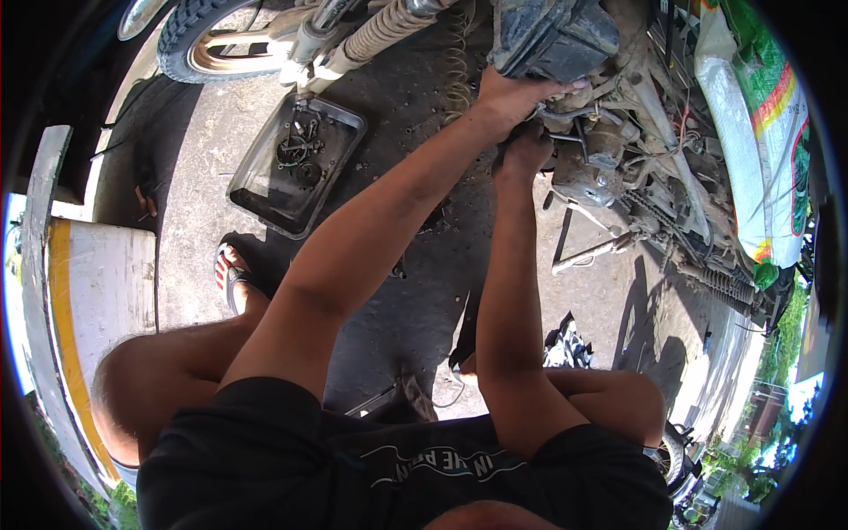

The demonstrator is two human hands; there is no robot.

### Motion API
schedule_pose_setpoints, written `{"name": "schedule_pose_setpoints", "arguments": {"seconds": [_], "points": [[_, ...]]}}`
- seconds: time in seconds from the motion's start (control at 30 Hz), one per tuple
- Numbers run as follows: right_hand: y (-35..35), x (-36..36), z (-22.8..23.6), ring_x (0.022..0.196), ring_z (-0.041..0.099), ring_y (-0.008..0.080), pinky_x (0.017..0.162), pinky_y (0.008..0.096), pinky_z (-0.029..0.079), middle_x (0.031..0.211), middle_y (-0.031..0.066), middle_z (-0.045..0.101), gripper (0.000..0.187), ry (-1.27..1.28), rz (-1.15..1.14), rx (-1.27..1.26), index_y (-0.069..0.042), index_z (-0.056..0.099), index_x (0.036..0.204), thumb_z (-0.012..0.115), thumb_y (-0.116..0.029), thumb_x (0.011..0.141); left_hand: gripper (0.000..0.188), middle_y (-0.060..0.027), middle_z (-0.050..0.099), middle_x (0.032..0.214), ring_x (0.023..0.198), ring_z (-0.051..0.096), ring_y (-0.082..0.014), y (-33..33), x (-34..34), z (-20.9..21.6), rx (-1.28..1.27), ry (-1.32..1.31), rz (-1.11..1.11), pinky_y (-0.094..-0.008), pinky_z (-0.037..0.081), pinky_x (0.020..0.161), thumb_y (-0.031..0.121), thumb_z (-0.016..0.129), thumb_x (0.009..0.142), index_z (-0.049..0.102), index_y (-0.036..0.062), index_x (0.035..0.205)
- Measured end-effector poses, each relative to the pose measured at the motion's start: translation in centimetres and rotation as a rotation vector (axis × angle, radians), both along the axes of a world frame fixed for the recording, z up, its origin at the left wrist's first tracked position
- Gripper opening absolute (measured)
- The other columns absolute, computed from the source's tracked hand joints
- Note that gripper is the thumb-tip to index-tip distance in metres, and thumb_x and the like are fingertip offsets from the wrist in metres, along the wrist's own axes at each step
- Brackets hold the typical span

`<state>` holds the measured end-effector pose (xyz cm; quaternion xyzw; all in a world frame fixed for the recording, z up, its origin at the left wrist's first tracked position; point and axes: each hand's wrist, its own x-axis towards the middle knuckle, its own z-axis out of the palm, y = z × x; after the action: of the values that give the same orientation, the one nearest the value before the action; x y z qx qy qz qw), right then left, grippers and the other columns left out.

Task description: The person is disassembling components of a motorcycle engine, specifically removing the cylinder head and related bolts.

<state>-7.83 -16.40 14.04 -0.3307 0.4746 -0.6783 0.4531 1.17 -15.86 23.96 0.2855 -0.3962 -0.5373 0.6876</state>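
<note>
My left hand (512,99) reaches in under a dusty black plastic box (556,40) on a motorcycle. One finger or thumb lies along the box's lower edge, and the other fingers curl out of sight among the parts. Just below it, my right hand (527,152) is closed in a fist beside the dirty engine (590,177). A thin metal bar (568,138) shows next to that fist. Whether the bar is in its grip I cannot tell, since shadow and the knuckles hide what the fingers hold.
A metal tray (265,190) with several small loose parts sits on the concrete floor to the left. Beyond it are a front wheel (199,53) and fork (371,44). A coiled hose (457,66) hangs nearby. A white and green sack (746,132) covers the motorcycle's right side.
</note>
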Motion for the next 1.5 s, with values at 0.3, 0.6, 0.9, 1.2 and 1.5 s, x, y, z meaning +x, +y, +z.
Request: {"name": "schedule_pose_setpoints", "arguments": {"seconds": [0.3, 0.6, 0.9, 1.2, 1.5], "points": [[1.0, -0.8, 1.0, 0.098, 0.068, 0.0261, 0.075, 0.0419, 0.055, 0.114, 0.0149, 0.064, 0.033, 0.004, 0.095, 0.11, 0.008, 0.055, 0.12, 0.047, -0.019, 0.103, 0.065, -0.007, 0.071, 0.122, 0.109, 0.066, -0.0157, -0.2, -0.4, -0.3, 0.052, 0.014, -0.016, -0.0337, 0.053, 0.096, 0.021, 0.094, 0.069, 0.067, 0.002, 0.124], [-1.2, 0.4, 1.1, 0.07, 0.064, 0.0177, 0.054, 0.0313, 0.047, 0.09, 0.0084, 0.064, 0.026, -0.061, 0.026, -0.001, 0.005, 0.059, 0.1, 0.043, -0.015, 0.102, 0.062, -0.008, 0.071, 0.121, 0.108, 0.066, -0.0162, -0.1, -0.5, -0.1, -0.001, 0.064, 0.01, -0.0328, 0.053, 0.095, 0.018, 0.094, 0.069, 0.067, 0.0015, 0.123], [0.1, -3.3, 0.1, 0.091, 0.065, 0.0203, 0.074, 0.0354, 0.051, 0.102, 0.0096, 0.065, 0.029, 0.296, 0.341, 0.22, 0.003, 0.059, 0.111, 0.047, -0.022, 0.104, 0.065, -0.0079, 0.071, 0.122, 0.109, 0.066, -0.0167, -0.2, -0.4, -0.3, -0.016, 0.007, 0.036, -0.0329, 0.052, 0.096, 0.022, 0.096, 0.067, 0.067, 0.001, 0.122], [3.9, 3.0, -4.2, 0.102, 0.067, 0.0407, 0.084, 0.0488, 0.05, 0.109, 0.0262, 0.068, 0.042, 0.623, -0.199, -0.011, 0.011, 0.059, 0.115, 0.059, -0.028, 0.099, 0.058, -0.0065, 0.071, 0.121, 0.109, 0.066, -0.016, 0.3, 0.0, 0.1, -0.072, -0.05, 0.071, -0.0323, 0.051, 0.096, 0.022, 0.092, 0.073, 0.068, 0.0042, 0.122], [9.6, -4.6, -13.6, 0.089, 0.064, 0.0556, 0.079, 0.0615, 0.048, 0.093, 0.0371, 0.066, 0.041, 1.095, -0.128, 0.474, 0.01, 0.065, 0.099, 0.047, -0.027, 0.102, 0.057, -0.0051, 0.072, 0.12, 0.109, 0.066, -0.018, 0.5, 0.1, 0.2, -0.12, -0.105, 0.081, -0.033, 0.053, 0.095, 0.024, 0.092, 0.074, 0.068, 0.0058, 0.122]]}}
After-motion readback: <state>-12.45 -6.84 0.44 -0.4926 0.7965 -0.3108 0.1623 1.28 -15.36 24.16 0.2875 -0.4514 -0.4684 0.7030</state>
